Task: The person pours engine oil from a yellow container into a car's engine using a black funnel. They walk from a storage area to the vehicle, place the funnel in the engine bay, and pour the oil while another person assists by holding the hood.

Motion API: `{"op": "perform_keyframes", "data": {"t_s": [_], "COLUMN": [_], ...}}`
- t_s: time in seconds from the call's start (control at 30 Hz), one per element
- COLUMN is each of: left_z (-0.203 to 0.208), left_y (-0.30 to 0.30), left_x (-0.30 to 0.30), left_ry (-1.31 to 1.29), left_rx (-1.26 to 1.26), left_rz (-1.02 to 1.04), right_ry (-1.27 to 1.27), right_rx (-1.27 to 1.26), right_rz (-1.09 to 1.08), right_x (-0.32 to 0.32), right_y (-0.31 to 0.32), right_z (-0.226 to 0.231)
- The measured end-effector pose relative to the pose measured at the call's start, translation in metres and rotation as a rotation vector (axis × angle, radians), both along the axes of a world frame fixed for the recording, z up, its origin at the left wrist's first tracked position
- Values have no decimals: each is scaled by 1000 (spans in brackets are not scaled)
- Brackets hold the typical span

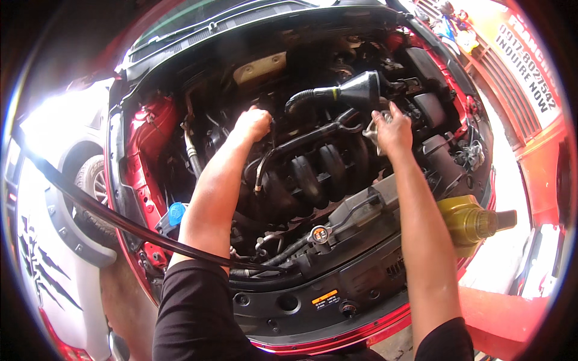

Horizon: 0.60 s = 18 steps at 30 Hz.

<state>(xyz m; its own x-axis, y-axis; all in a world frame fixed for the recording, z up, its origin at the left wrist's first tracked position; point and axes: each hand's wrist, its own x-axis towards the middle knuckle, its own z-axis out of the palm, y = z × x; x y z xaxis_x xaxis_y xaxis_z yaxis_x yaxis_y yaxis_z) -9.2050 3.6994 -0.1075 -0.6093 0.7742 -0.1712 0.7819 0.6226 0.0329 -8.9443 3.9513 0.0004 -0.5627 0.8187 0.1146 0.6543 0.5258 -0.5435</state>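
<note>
Both my arms reach over the engine (313, 174) of a red car. My left hand (254, 123) is closed above the engine's left half; a thin dark piece shows beside its fingers, and what it grips is hidden. Further right, my right hand (394, 129) is closed around what looks like a crumpled greyish rag (374, 135). Just behind that hand, a black funnel (360, 90) with a ribbed flexible spout lies on its side across the engine.
The hood prop rod (114, 219) slants across the left. Along the front are an orange-labelled radiator cap (320, 234) and a blue reservoir cap (174, 213). A yellow oil jug (466, 222) lies at the right edge. A parked vehicle's wheel (93, 180) shows at left.
</note>
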Motion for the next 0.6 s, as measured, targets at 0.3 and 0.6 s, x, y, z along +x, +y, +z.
{"op": "perform_keyframes", "data": {"t_s": [0.3, 0.6], "left_z": [34, 32], "left_y": [6, 1], "left_x": [19, 14], "left_ry": [46, 16], "left_rx": [-39, -16], "left_rz": [3, 38], "right_ry": [341, -62], "right_rx": [491, 876], "right_rz": [403, 758], "right_x": [-79, -160], "right_y": [-33, -102], "right_z": [47, 97]}}
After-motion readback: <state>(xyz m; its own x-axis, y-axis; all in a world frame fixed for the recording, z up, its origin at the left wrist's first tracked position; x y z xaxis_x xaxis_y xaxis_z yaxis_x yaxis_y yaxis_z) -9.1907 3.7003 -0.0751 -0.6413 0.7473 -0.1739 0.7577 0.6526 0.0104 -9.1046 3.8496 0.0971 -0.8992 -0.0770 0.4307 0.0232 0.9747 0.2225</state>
